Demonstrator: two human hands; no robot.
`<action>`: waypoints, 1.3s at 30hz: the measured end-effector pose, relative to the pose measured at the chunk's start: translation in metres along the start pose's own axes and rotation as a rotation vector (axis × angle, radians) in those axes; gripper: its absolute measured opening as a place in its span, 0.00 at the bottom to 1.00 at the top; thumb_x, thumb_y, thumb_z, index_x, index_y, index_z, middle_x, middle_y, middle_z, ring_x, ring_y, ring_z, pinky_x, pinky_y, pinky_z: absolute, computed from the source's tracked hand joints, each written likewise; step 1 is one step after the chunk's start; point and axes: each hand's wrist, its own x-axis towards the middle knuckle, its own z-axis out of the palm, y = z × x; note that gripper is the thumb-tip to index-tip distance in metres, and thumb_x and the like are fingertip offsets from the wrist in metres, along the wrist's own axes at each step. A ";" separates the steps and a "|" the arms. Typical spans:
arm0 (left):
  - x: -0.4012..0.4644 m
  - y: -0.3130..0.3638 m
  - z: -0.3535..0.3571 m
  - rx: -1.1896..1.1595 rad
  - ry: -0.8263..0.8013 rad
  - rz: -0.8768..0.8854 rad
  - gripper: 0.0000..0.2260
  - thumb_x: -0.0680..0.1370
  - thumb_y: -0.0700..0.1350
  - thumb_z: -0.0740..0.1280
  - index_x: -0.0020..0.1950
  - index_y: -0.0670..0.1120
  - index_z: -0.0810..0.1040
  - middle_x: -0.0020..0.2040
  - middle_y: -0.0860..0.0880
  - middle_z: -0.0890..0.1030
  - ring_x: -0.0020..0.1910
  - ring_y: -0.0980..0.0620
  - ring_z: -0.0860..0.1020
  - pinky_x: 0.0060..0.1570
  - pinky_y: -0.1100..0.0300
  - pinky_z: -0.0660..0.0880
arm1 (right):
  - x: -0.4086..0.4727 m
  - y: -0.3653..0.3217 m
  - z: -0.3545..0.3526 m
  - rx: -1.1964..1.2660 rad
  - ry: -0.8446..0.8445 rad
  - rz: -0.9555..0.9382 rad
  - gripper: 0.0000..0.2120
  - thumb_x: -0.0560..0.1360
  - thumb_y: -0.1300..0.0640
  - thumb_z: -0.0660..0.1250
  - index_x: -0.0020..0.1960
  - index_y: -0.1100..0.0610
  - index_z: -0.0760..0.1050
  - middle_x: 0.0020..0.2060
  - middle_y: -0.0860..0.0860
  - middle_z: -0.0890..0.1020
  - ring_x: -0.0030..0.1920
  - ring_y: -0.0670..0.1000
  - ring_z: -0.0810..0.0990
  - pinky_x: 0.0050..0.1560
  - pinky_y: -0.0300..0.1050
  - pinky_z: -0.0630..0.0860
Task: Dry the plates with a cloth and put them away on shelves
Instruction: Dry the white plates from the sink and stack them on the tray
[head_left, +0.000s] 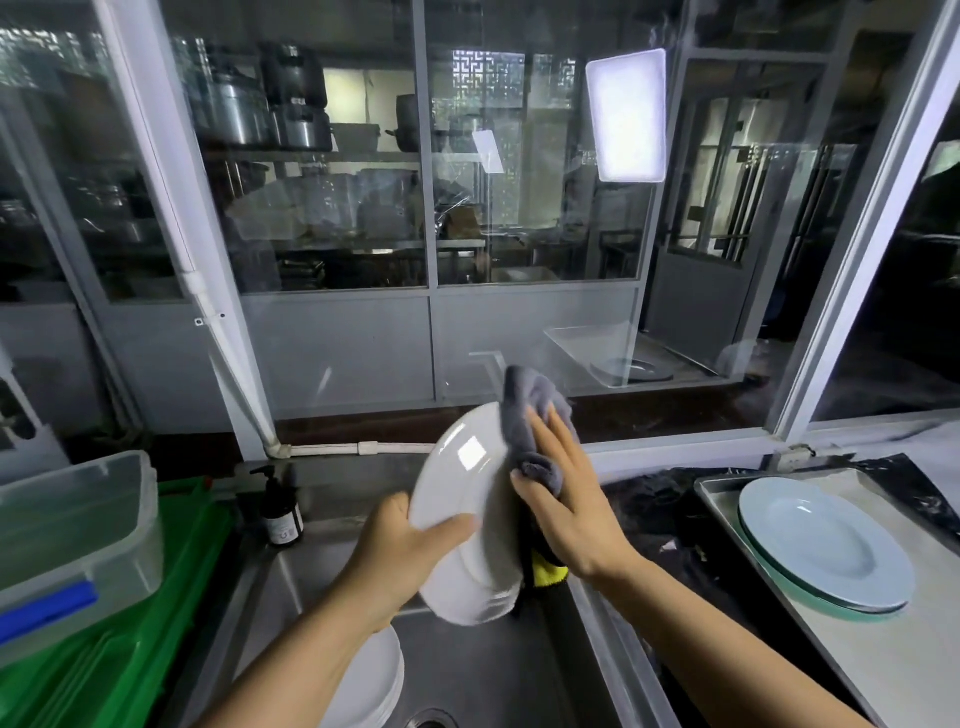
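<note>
Head view: mid-drying, one plate in hand, more waiting in the sink.

The left hand (402, 551) grips the white plate (467, 509) by its lower rim, thumb curled over the face, holding it tilted above the sink (467, 670). The right hand (566, 499), fingers straight and together, presses the grey cloth (535, 415) against the plate's far side. Likely early to midway: a stack (371, 680) of white plates lies in the sink, apparently undried, and none is seen shelved. On the right, a tray (852, 665) holds pale blue plates (826, 540), perhaps already dried. At left, a clear tub (72, 525) rests on a green crate (130, 623); the tub's contents cannot be told.
</note>
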 end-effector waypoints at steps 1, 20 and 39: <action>0.002 0.001 0.000 0.009 -0.004 0.004 0.17 0.61 0.49 0.75 0.44 0.41 0.84 0.38 0.45 0.86 0.39 0.48 0.84 0.36 0.53 0.79 | 0.002 -0.006 0.004 -0.068 -0.026 -0.055 0.29 0.77 0.43 0.60 0.73 0.33 0.50 0.73 0.28 0.47 0.77 0.38 0.42 0.76 0.44 0.42; 0.001 0.012 -0.016 -0.040 -0.091 -0.027 0.15 0.62 0.47 0.75 0.46 0.43 0.85 0.44 0.43 0.86 0.47 0.43 0.84 0.50 0.44 0.79 | 0.020 0.002 0.027 -0.072 0.080 -0.043 0.24 0.79 0.41 0.57 0.74 0.42 0.62 0.73 0.33 0.57 0.76 0.37 0.51 0.75 0.37 0.49; -0.005 0.032 -0.024 -0.288 -0.206 -0.395 0.19 0.74 0.59 0.66 0.58 0.48 0.81 0.50 0.45 0.86 0.47 0.46 0.84 0.49 0.53 0.79 | 0.004 0.016 -0.001 0.205 0.096 0.244 0.13 0.79 0.52 0.66 0.57 0.33 0.78 0.55 0.35 0.80 0.59 0.35 0.76 0.66 0.45 0.70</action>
